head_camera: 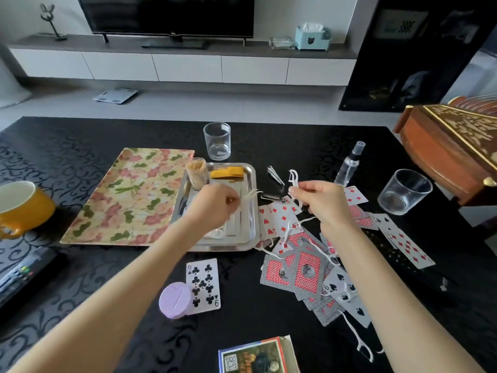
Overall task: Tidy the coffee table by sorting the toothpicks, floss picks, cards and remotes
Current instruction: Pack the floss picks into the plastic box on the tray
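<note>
The left hand (215, 207) hovers over the steel tray (254, 181) in the middle of the table (295, 135). Its fingers are curled and pinch a single white floss pick (251, 194), whose end juts toward 3 o'clock across the tray's rim. At the tray's 3 o'clock the right hand (320, 200) is raised, fingers closed round a bunch of floss picks (293, 179) that stick out of the fist toward 11 o'clock. The toothpick jar (197, 173) stands in the tray's 11 o'clock corner. Playing cards (304, 273) lie scattered at the tray's 4 o'clock, under the right forearm, with loose floss picks (356, 337) among them. A nine of clubs (203, 285) lies alone at the tray's 6 o'clock, touching a purple lid (174, 300). A card box (258, 356) sits at the near edge, and a remote (24, 273) lies at the table's 8 o'clock edge.
</note>
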Tool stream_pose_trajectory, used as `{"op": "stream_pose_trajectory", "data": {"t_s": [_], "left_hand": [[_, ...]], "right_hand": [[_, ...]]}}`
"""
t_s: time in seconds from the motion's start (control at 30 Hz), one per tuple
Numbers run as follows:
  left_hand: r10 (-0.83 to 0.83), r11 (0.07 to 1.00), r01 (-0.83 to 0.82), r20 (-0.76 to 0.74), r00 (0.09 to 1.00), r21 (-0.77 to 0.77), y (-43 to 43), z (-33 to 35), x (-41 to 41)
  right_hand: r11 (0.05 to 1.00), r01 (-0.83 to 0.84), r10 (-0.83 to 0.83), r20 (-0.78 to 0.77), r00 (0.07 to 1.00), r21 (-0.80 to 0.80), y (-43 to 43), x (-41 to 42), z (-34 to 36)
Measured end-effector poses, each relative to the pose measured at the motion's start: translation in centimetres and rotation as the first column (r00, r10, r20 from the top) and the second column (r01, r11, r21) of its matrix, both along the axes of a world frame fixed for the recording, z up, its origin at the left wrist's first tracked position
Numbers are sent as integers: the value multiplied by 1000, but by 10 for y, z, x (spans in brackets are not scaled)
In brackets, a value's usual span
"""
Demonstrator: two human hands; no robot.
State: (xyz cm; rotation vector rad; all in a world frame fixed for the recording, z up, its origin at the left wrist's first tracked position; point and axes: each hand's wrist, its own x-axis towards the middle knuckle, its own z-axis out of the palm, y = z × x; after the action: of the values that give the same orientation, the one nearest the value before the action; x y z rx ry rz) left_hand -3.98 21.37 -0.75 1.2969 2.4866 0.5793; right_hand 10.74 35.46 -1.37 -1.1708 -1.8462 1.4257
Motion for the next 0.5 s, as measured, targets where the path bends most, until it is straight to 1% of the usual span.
{"op": "stream_pose_trajectory", "data": {"t_s": [0.1, 0.23, 0.37, 0.43, 0.5], "left_hand": [[35, 999, -35, -8, 999, -21, -40, -6, -42], [1, 987, -3, -12, 1000, -159, -52, -22, -66], [1, 989, 2, 18, 1000, -149, -49, -31, -68], [14, 992, -10, 30, 999, -127, -47, -31, -67], [31, 994, -26, 39, 999, -109, -51, -31, -68]], "right_hand": [[995, -95, 94, 45, 995, 21, -21, -28, 2], [966, -256, 253, 80, 964, 40, -44, -67, -4], [880, -440, 390, 255, 885, 179, -64, -101, -14], [841, -485, 396, 339, 853, 239, -70, -112, -17], [829, -493, 379, 383, 842, 264, -74, -120, -21]]}}
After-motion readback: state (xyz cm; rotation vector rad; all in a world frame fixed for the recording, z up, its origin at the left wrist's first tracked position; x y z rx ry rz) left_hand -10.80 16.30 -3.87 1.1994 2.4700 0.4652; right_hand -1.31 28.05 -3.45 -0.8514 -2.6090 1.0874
